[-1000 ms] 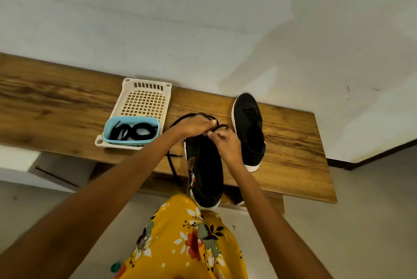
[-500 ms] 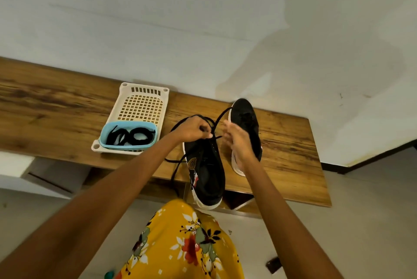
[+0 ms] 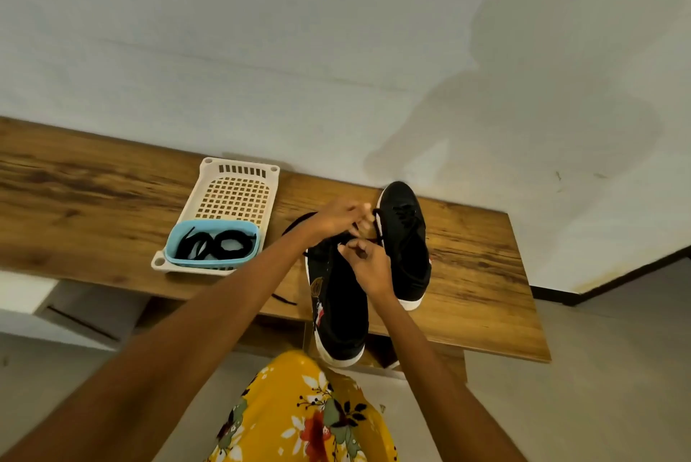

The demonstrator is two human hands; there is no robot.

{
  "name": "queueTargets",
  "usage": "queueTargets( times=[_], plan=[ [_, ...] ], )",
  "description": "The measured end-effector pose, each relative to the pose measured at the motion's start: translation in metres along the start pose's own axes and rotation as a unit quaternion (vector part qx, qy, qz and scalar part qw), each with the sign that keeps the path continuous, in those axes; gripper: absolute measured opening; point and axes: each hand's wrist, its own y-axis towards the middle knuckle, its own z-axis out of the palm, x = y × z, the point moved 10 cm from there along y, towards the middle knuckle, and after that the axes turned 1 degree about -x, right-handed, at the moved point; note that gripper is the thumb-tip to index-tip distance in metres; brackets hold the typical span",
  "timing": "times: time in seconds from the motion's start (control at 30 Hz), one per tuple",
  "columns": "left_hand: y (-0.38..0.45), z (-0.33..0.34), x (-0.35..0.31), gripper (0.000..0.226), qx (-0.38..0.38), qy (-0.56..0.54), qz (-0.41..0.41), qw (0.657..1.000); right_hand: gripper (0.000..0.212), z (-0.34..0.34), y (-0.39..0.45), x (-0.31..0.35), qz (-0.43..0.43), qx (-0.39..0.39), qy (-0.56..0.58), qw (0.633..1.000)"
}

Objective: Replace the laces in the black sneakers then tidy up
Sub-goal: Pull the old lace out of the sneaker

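Both hands pinch the lace: left hand, right hand. Since a moment ago we note they have closed together over the near sneaker on the surface; we judge tying underway.

We see a long wooden bench set against a pale plaster wall. A cream perforated plastic tray lies flat on it, near its back edge. At bottom centre we note yellow floral fabric over grey floor.
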Motion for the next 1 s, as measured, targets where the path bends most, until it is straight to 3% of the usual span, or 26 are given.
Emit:
queueTargets(
  times=[0.1, 0.23, 0.3, 0.37, 0.43, 0.53, 0.63, 0.8, 0.87, 1.0],
  plan=[
    [-0.002, -0.006, 0.053, 0.056, 0.024, 0.133, -0.063, 0.989, 0.018, -0.007, 0.005, 0.007, -0.004, -0.013, 0.031, 0.999],
    [-0.004, -0.006, 0.059, 0.048, 0.038, 0.087, -0.065, 0.993, 0.014, -0.046, 0.017, 0.028, 0.015, -0.098, 0.154, 0.983],
    [-0.004, -0.004, 0.058, 0.042, 0.049, 0.055, -0.067, 0.995, 0.014, -0.081, 0.024, 0.044, 0.024, -0.158, 0.287, 0.944],
    [-0.006, -0.004, 0.059, 0.033, 0.060, 0.058, -0.059, 0.995, 0.015, -0.119, 0.031, 0.061, 0.023, -0.213, 0.420, 0.882],
    [-0.009, -0.005, 0.057, 0.023, 0.063, 0.109, -0.033, 0.991, 0.015, -0.152, 0.038, 0.075, 0.011, -0.250, 0.444, 0.860],
    [-0.010, -0.010, 0.048, 0.020, 0.011, 0.203, 0.023, 0.979, 0.010, -0.153, 0.047, 0.077, 0.027, -0.219, 0.379, 0.899],
    [-0.008, -0.012, 0.048, 0.034, -0.045, 0.350, 0.026, 0.935, 0.015, -0.118, 0.042, 0.045, 0.068, -0.164, 0.311, 0.934],
    [-0.009, -0.003, 0.068, 0.055, 0.042, 0.427, -0.072, 0.900, 0.019, -0.054, 0.017, -0.023, 0.142, -0.117, 0.247, 0.951],
    [-0.008, -0.003, 0.069, 0.053, 0.035, 0.396, -0.075, 0.915, 0.017, -0.032, 0.009, -0.038, 0.149, -0.082, 0.194, 0.966],
    [-0.013, -0.014, 0.076, 0.045, -0.025, 0.221, -0.085, 0.971, 0.031, -0.007, -0.005, -0.032, 0.106, 0.006, 0.060, 0.993]
  ],
)
